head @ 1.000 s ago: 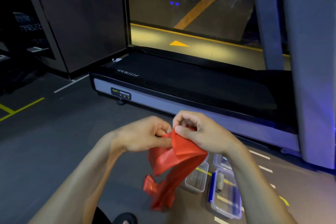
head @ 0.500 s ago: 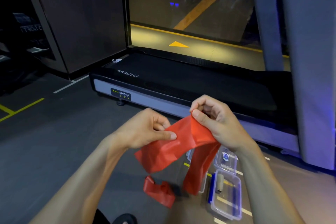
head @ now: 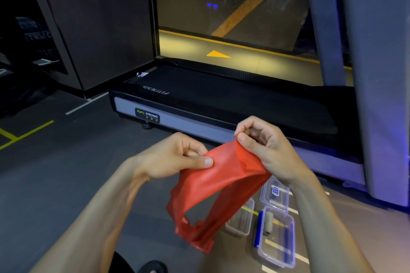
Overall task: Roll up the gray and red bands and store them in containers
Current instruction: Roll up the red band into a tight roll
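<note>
**Inspector:** Report the hands and the item in work.

**Assistant:** Both hands are raised in front of the treadmill (head: 221,104), on the viewer's side of its grey side rail. The left hand (head: 175,157) pinches the red band (head: 221,186) between thumb and curled fingers at the band's upper left edge. The right hand (head: 266,146) pinches the upper right edge the same way, slightly higher and closer to the treadmill. Neither hand is free.

**Inspector:** Condition of the band?

**Assistant:** It is spread between the two grips and hangs below them in a loose loop; its lower end is crumpled, low over the floor (head: 66,184) (contact with the floor cannot be confirmed).

**Inspector:** Containers?

**Assistant:** Three clear plastic pieces lie on the floor in front of the treadmill, below the right wrist. The open container (head: 241,221) sits just right of the hanging band and is partly hidden by it. The clear lid (head: 275,193), bearing a blue label, lies nearest the treadmill. The container with blue clips (head: 277,241) lies farthest from the treadmill and holds the gray rolled band (head: 268,223), lying at its treadmill-side end.

**Inspector:** Anything else?

**Assistant:** A dark shoe (head: 153,267) shows at the bottom edge, well clear of the treadmill.
</note>
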Tool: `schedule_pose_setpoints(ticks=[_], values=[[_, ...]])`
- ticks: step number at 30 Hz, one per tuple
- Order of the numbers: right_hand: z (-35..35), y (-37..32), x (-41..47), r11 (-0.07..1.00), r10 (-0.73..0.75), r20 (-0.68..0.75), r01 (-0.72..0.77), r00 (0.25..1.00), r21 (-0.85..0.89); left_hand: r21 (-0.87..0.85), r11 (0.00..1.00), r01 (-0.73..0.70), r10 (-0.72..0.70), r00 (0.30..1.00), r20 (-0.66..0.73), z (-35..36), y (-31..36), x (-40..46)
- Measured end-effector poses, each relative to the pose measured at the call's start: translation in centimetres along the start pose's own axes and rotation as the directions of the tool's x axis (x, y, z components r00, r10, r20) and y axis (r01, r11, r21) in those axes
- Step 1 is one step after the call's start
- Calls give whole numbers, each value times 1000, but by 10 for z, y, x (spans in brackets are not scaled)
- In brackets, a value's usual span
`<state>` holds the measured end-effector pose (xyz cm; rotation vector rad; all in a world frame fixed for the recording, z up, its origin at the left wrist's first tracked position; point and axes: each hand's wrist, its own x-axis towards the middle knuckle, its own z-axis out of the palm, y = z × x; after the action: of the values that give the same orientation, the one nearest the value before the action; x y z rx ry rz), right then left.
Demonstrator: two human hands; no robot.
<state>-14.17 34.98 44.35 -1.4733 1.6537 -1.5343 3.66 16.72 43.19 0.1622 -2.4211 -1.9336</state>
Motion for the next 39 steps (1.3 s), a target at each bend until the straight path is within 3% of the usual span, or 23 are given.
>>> schedule_pose_setpoints(ticks=[6,9,12,18,24,29,39], values=[[25,-4,1,938,75,40,-85,996,337,-253,961,-116,123,992,10,5,4,1],[46,-10,1,862,87,107,-128,990,490,-159,977,-142,140,990,-22,10,7,4],[50,-7,3,957,71,162,-113,984,267,-64,991,-118,113,991,-71,11,7,6],[30,-6,3,994,103,185,-106,977,6,95,993,-73,82,993,-86,11,6,1],[18,-13,3,975,32,41,-40,999,219,-117,993,25,-30,999,-40,6,6,-6],[11,-15,1,971,12,32,-19,999,238,-246,965,87,-83,996,25,7,9,-6],[12,-17,1,965,6,64,-22,998,260,-183,971,154,-159,987,-15,6,-1,0]])
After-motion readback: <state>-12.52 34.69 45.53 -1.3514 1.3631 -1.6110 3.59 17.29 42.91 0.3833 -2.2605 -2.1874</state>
